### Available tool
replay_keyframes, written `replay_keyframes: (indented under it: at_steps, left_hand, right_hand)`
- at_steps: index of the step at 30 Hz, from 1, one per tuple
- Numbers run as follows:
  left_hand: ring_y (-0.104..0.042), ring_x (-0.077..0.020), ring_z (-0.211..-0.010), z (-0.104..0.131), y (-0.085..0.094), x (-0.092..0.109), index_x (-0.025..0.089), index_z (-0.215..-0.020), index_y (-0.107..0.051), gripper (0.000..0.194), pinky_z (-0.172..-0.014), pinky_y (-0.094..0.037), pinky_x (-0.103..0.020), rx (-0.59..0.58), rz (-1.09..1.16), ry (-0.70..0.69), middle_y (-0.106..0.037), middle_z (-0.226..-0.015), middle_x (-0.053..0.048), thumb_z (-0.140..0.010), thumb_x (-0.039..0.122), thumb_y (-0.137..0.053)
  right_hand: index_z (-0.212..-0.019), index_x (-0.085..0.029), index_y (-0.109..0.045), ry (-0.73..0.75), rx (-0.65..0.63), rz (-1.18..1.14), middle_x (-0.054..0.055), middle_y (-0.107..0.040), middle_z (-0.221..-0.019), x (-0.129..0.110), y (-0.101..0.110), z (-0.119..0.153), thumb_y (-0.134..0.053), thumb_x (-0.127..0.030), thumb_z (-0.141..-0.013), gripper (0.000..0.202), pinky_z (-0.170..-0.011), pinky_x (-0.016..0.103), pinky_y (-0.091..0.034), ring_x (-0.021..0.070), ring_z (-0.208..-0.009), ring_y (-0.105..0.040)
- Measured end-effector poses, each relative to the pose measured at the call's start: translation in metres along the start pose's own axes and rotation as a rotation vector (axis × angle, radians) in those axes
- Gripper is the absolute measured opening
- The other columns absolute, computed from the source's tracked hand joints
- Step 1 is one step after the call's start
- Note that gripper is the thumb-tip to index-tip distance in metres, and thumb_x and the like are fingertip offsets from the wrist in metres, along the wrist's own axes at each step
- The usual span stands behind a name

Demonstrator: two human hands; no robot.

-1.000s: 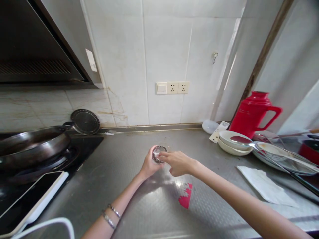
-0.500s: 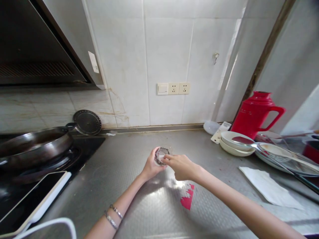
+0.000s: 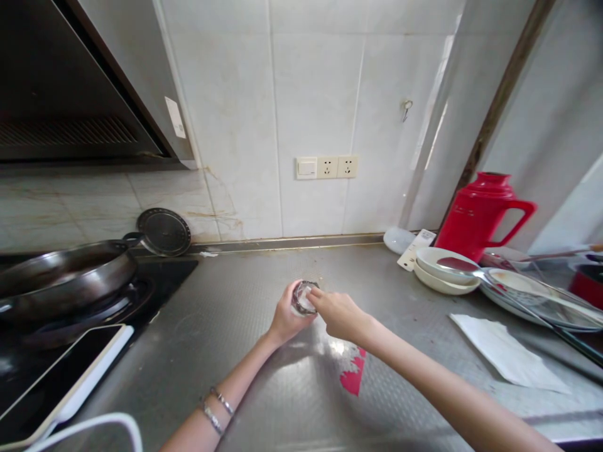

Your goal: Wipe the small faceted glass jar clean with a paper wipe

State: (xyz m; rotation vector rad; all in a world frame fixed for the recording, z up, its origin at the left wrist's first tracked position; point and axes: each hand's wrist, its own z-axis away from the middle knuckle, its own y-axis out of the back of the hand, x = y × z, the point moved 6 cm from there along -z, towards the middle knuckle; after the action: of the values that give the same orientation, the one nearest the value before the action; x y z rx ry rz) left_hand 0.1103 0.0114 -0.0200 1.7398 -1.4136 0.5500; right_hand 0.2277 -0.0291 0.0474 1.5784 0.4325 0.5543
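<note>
A small round clear cup (image 3: 296,309) with a dark, patterned rim stands near the middle of the steel counter. My left hand (image 3: 286,317) is wrapped round its left side and grips it. Over the cup's mouth, my right hand (image 3: 336,311) has its fingers pressed together, their tips at the inner right edge. Something whitish (image 3: 306,302) shows in the cup by those fingertips. Whether the right fingers pinch it or only touch it is too small to tell.
On the left, a pan (image 3: 70,276) sits on the stove beside a phone-like device (image 3: 66,383) with a white cable. To the right are a red thermos (image 3: 480,213), stacked bowls (image 3: 445,282), plates with utensils (image 3: 532,298) and a white paper sheet (image 3: 506,351).
My right fingertips have shifted slightly up and left at the cup's mouth. More of the whitish material shows inside the cup. My left hand keeps its grip.
</note>
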Motion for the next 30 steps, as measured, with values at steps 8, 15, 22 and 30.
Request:
replay_keyframes:
  at_steps: [8,15,22,30]
  left_hand:
    - [-0.054,-0.0271,-0.119,0.000,0.005,0.006,0.020,-0.131,-0.038,0.080,-0.103,-0.043,-0.042,0.012,-0.010,-0.055,-0.052,-0.132,-0.014,-0.061,0.026,-0.077]
    - [-0.055,-0.0266,-0.118,0.002,0.000,0.009,0.019,-0.130,-0.038,0.079,-0.103,-0.043,-0.041,-0.014,0.007,-0.043,-0.055,-0.129,-0.013,-0.061,0.026,-0.077]
    - [-0.053,-0.0264,-0.118,0.001,0.004,0.009,0.019,-0.131,-0.038,0.080,-0.103,-0.043,-0.041,0.030,-0.019,-0.043,-0.053,-0.130,-0.012,-0.061,0.023,-0.076]
    - [-0.052,-0.0266,-0.121,0.002,0.002,0.004,0.019,-0.132,-0.038,0.082,-0.105,-0.041,-0.040,0.080,0.051,-0.061,-0.051,-0.133,-0.013,-0.061,0.025,-0.078]
  right_hand:
    - [-0.123,-0.025,-0.049,0.145,-0.078,-0.190,0.006,-0.056,-0.124,-0.004,0.005,0.002,-0.059,-0.005,-0.064,0.062,-0.062,0.026,-0.045,0.0226,-0.095,-0.064]
    - [-0.135,-0.028,-0.036,-0.012,0.051,-0.005,0.009,-0.049,-0.136,-0.010,0.003,0.009,-0.057,-0.002,-0.065,0.078,-0.065,0.030,-0.050,0.0248,-0.096,-0.063]
    - [-0.111,-0.023,-0.056,-0.021,-0.060,-0.110,0.008,-0.060,-0.114,-0.009,0.006,0.012,-0.056,-0.008,-0.068,0.045,-0.060,0.029,-0.047,0.0238,-0.086,-0.067]
    - [-0.135,-0.029,-0.040,0.007,0.062,-0.150,0.006,-0.045,-0.139,-0.012,0.007,0.005,-0.049,-0.004,-0.070,0.070,-0.070,0.030,-0.050,0.0228,-0.100,-0.063]
